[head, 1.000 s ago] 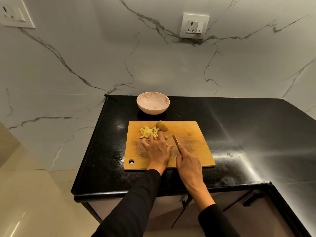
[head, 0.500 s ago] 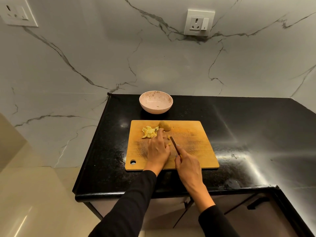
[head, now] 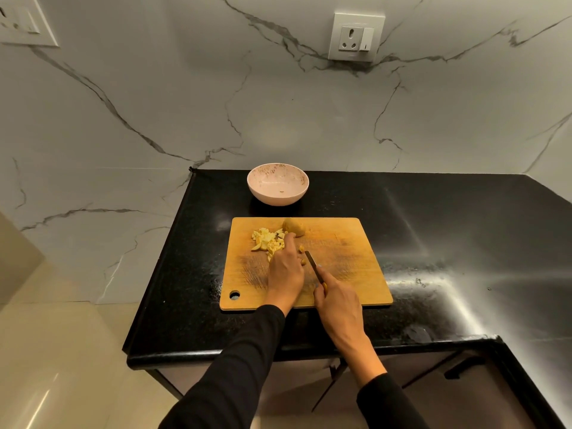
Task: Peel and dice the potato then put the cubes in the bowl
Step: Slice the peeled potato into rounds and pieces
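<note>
Head view, left to right: pile of cut cubes (head: 267,239) at far left of cutting board (head: 340,264), none yet in bowl (head: 278,184) beyond on black counter (head: 433,243). Left hand (head: 284,270) flat on board, fingers extended toward far edge, fingertip beside pile and now nearer uncut potato piece (head: 294,227) than a second ago; a few small bits (head: 301,249) just right of fingers. Right hand (head: 335,305) wrapped round knife (head: 313,264) handle, blade angled toward far left, tip now close to left fingers where a second ago it sat further right. Probably gathering strays or lining up another cut; dicing unfinished, transfer to bowl still ahead.
</note>
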